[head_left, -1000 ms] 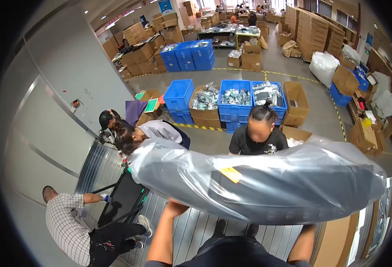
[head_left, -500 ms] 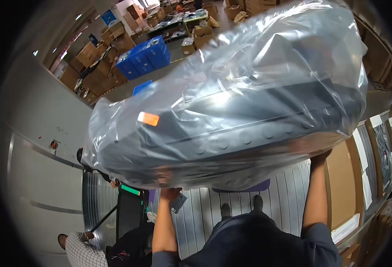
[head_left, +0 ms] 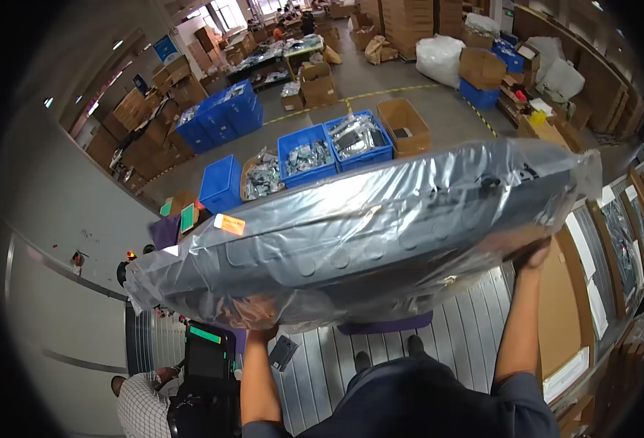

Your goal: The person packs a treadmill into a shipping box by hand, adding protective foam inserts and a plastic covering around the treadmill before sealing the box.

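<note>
A long dark panel-like unit [head_left: 322, 255], wrapped in a clear plastic bag [head_left: 512, 164], is held up in front of me. An orange label [head_left: 230, 224] shows on its left part, and a row of round marks runs along its near side. My left hand [head_left: 256, 317] grips the lower left edge, its fingers partly veiled by the film. At the lower right, my right hand [head_left: 534, 254] is closed on the edge, with its fingertips hidden beneath the plastic.
Beyond the unit stand blue bins [head_left: 306, 155] of bagged parts and an open carton [head_left: 404, 128]. At lower left, a person in a checked shirt [head_left: 141, 405] is beside a black panel [head_left: 209, 354]. Framed cardboard pieces [head_left: 561, 306] lie on the right.
The bagged unit has tipped down at its far side, so the bins and carton behind it now show. Both my hands keep their hold. The black panel has shifted slightly at lower left.
</note>
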`<state>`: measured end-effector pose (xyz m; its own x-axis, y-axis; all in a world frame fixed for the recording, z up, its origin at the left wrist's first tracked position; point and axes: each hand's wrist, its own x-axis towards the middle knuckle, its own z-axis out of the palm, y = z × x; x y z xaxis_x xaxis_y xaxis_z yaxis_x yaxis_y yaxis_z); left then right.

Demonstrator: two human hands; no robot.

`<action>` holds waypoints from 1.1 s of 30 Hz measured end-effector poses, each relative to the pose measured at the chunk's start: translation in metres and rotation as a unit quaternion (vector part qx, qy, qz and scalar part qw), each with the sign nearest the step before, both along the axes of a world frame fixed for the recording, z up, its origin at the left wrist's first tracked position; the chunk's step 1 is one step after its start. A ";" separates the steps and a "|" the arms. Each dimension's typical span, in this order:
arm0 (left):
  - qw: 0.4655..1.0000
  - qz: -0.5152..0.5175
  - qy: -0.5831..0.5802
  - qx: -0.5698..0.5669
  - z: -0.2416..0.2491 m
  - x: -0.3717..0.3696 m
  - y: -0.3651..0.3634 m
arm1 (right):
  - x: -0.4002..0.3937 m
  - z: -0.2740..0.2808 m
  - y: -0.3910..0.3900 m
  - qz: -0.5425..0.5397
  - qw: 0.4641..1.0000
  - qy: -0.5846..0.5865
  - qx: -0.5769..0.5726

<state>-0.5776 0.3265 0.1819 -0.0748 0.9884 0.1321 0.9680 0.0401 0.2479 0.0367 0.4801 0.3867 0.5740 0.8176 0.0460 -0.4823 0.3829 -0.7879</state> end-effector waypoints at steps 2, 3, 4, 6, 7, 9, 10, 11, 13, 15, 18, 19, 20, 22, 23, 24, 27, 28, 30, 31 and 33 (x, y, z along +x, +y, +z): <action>0.999 -0.013 -0.041 -0.012 0.082 0.026 -0.001 | 0.000 0.065 -0.009 0.046 0.993 -0.019 0.107; 0.999 -0.012 -0.039 -0.001 0.120 0.039 -0.008 | 0.027 0.051 -0.004 0.077 0.988 -0.031 0.127; 1.000 0.003 -0.013 0.002 0.155 0.053 -0.012 | 0.061 0.031 0.002 0.108 0.983 -0.042 0.144; 0.988 0.122 0.040 -0.089 0.235 0.103 -0.004 | 0.088 0.010 0.005 0.120 0.975 -0.138 0.124; 0.987 0.102 0.097 -0.073 0.227 0.097 -0.008 | 0.096 0.008 0.007 0.100 0.965 -0.224 0.094; 0.974 0.069 0.212 -0.041 0.185 0.068 -0.015 | 0.097 0.017 0.019 0.055 0.917 -0.391 0.058; 0.970 0.085 0.225 -0.045 0.168 0.059 -0.019 | 0.090 0.018 0.019 0.062 0.929 -0.354 0.088; 0.965 0.095 0.238 -0.050 0.160 0.055 -0.027 | 0.080 0.023 0.016 0.067 0.940 -0.316 0.112; 0.957 0.186 0.181 -0.129 0.176 0.070 -0.031 | 0.070 0.033 0.013 0.060 0.944 -0.308 0.106; 0.923 0.260 0.145 -0.245 0.199 0.082 -0.042 | 0.068 0.041 -0.002 0.028 0.924 -0.366 0.106; 0.956 0.285 -0.068 -0.026 0.210 0.094 -0.091 | 0.071 0.047 -0.033 -0.020 0.894 -0.436 0.099; 0.942 0.287 -0.162 0.063 0.200 0.092 -0.110 | 0.080 0.041 -0.043 -0.018 0.916 -0.394 0.077; 0.845 0.314 -0.424 0.091 0.176 0.089 -0.122 | 0.082 0.035 -0.055 -0.018 0.935 -0.351 0.055; 0.699 0.323 -0.636 -0.052 0.186 0.096 -0.139 | 0.063 0.053 -0.089 -0.042 0.965 -0.250 0.062; 0.641 0.322 -0.684 -0.130 0.173 0.087 -0.147 | 0.052 0.056 -0.108 -0.054 0.976 -0.199 0.064; 0.580 0.276 -0.735 -0.215 0.138 0.071 -0.149 | 0.060 0.048 -0.126 -0.125 0.959 -0.254 0.030; 0.554 0.157 -0.766 -0.285 0.120 0.085 -0.171 | 0.068 0.010 -0.189 -0.202 0.942 -0.259 0.072; 0.556 0.131 -0.769 -0.288 0.127 0.094 -0.178 | 0.068 0.000 -0.211 -0.230 0.933 -0.262 0.086; 0.527 0.119 -0.781 -0.315 0.145 0.109 -0.196 | 0.063 -0.011 -0.255 -0.273 0.923 -0.256 0.095; 0.509 0.120 -0.787 -0.328 0.154 0.120 -0.209 | 0.052 -0.018 -0.280 -0.271 0.929 -0.239 0.084; 0.476 0.132 -0.793 -0.356 0.161 0.149 -0.235 | 0.048 -0.031 -0.332 -0.261 0.942 -0.204 0.057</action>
<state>-0.4286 0.0912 0.3424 0.3435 0.6692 -0.6589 -0.4776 0.7286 0.4910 0.0851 0.1482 0.3561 0.8118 0.4057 0.4199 0.1284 0.5775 -0.8063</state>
